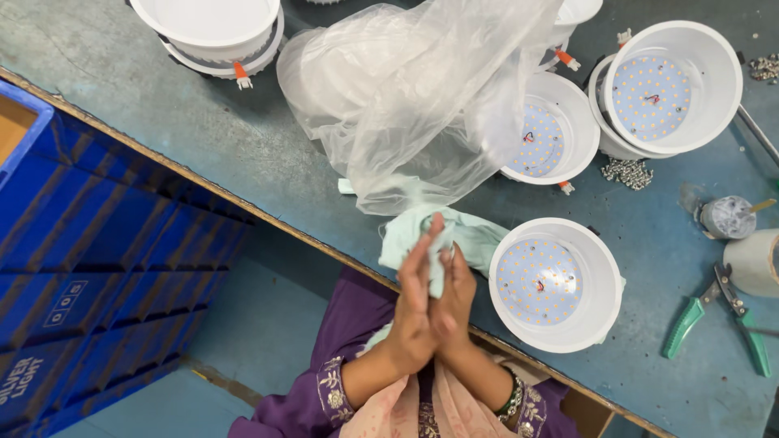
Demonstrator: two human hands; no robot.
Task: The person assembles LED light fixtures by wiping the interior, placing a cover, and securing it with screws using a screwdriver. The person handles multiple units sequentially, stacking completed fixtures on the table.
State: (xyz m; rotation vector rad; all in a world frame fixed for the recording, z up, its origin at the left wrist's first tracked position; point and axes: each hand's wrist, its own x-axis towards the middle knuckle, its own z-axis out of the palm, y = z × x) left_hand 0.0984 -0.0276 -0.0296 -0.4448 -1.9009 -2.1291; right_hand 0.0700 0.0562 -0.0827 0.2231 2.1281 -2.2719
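Observation:
My left hand (412,302) and my right hand (454,300) are pressed palm to palm at the near edge of the table. A fold of a pale green cloth (471,234) is pinched between them, and the rest of it lies on the table just beyond my fingertips. Right of my hands stands a white round lamp housing (596,312) with a disc of small yellow LEDs inside. A crumpled clear plastic bag (414,97) rises just behind the cloth.
More white lamp housings stand at the back right (714,89), in the middle (580,122) and at the back left (207,32). Green-handled pliers (690,320), piles of small screws (626,172), a small grey pot (728,217) and a pale roll (751,261) lie at the right. Blue crates (105,268) stand left, below the table.

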